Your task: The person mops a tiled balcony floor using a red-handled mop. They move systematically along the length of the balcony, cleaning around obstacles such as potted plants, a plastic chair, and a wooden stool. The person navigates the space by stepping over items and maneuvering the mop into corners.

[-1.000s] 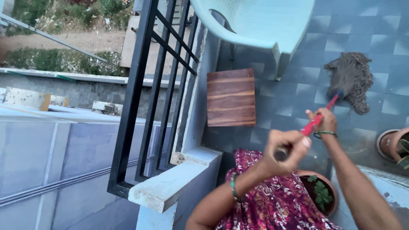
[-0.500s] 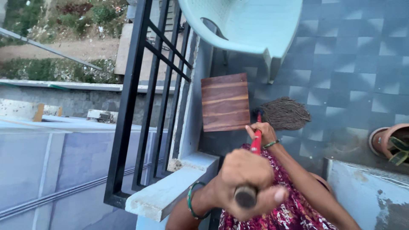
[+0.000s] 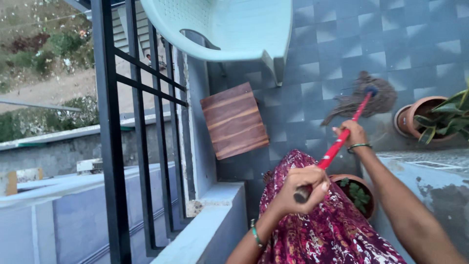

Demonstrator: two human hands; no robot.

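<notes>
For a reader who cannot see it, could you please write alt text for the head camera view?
Seen from above, a person grips a red-handled mop with both hands, the left hand at the handle's top end and the right hand lower down, its string head on a grey tiled balcony floor. Nearby are a pale green plastic chair, a wooden board, potted plants and a black railing.

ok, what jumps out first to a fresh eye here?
The red-handled mop, gripped by both hands: left hand at the handle's top, right hand lower down, its stringy head on the grey tiled floor. Then the wooden board by the black railing, under a pale plastic chair.
</notes>
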